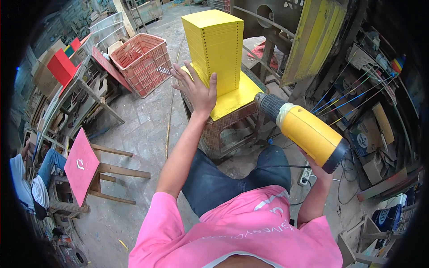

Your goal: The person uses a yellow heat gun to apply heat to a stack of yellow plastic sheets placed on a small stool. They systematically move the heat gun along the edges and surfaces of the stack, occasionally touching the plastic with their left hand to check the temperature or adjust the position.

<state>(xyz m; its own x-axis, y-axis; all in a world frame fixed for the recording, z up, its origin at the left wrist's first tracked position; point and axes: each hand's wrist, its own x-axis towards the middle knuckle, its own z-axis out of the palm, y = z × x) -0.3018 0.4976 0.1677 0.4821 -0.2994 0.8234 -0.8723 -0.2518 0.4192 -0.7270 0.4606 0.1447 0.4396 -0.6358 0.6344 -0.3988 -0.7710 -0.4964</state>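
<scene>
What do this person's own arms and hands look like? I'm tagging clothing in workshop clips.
Both forearms are bare below short pink sleeves of a T-shirt with white lettering on its front. The left hand wears no glove, ring or watch. The right hand is mostly hidden; no glove shows.

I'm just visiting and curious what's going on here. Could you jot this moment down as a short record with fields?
Place: cluttered workshop, concrete floor
Left hand: open, flat against the side of a tall stack of yellow boards
Right hand: holding a yellow power drill aimed at the stack's base
Support: stack stands on a yellow-topped stool
Nearby: red plastic crate, red-topped wooden stool
Others: a seated person at the far left
</scene>
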